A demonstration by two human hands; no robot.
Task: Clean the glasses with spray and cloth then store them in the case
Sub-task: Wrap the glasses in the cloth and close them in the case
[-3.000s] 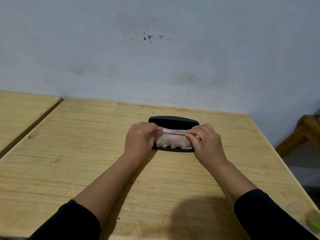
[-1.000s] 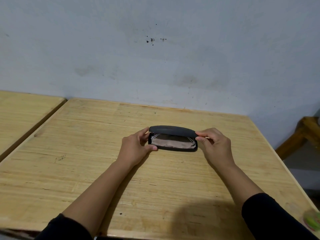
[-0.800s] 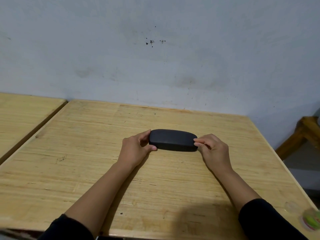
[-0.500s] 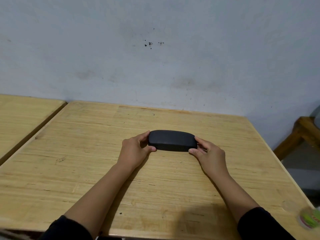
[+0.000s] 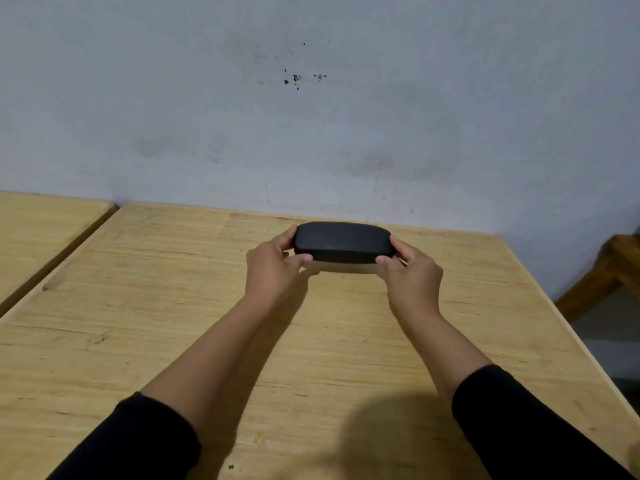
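Black glasses case (image 5: pixel 343 247): closed, matte, oblong with rounded ends, lying lengthwise across the view. Both hands are gripping it by its ends. Left hand (image 5: pixel 273 268) is pinching the left end, thumb underneath, fingers curled behind. Right hand (image 5: pixel 412 273) is clamping the right end likewise. Case is hovering just above the wooden table (image 5: pixel 173 306), toward its far edge near the grey wall (image 5: pixel 311 133), casting a shadow below.

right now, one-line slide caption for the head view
Both hands, left and right, hold the closed black case over the wooden table.
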